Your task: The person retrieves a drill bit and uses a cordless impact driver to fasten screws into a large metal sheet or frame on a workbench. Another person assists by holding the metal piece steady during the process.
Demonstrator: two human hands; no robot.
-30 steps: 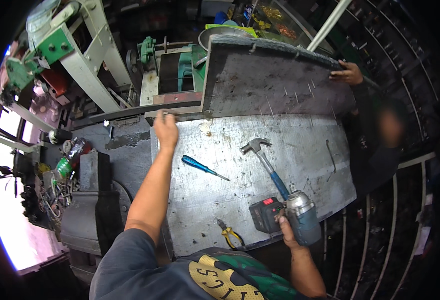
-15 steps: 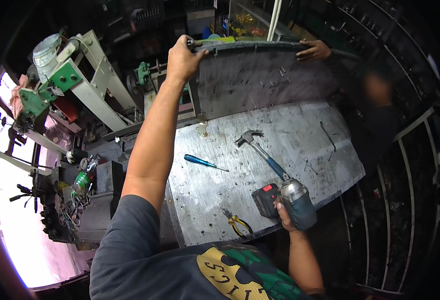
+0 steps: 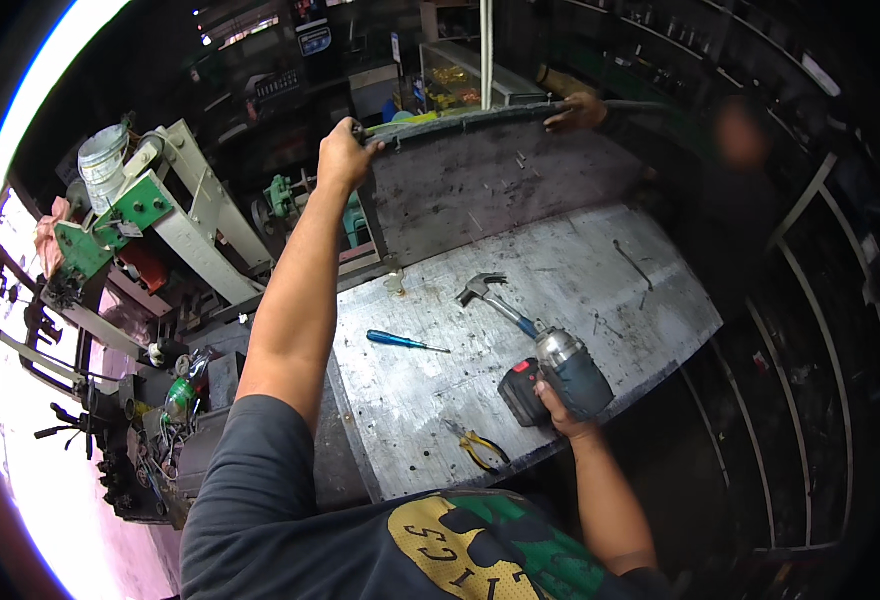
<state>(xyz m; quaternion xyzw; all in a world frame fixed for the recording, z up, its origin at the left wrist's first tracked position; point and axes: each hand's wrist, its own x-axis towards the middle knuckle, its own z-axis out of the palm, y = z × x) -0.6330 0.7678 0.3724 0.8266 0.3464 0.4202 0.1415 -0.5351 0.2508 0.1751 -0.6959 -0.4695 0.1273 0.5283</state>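
Note:
My left hand (image 3: pixel 347 158) is closed over the upper left corner of a large dark, scuffed panel (image 3: pixel 480 190) standing on edge at the table's far side. My right hand (image 3: pixel 563 410) holds a cordless impact wrench (image 3: pixel 572 376) with a black and red battery above the near edge of the table. Under its nose runs the handle of a claw hammer (image 3: pixel 500 306), lying on the tabletop. A blue screwdriver (image 3: pixel 400 341) lies left of the hammer. Yellow-handled cutting pliers (image 3: pixel 477 450) rest near the front edge. Another person's hand (image 3: pixel 577 112) touches the panel's top edge at right.
The metal-topped table (image 3: pixel 440 385) is stained and scratched. A thin dark rod (image 3: pixel 634 264) lies at its right. Beyond the left edge stand a green and white machine frame (image 3: pixel 195 235) with a bucket (image 3: pixel 103 160) on it, and a cluttered bench. Metal racks (image 3: pixel 800 330) line the right.
The whole view has shifted a little. My right hand has brought the impact wrench slightly farther over the table, now covering more of the hammer's handle. My left hand keeps its hold on the panel.

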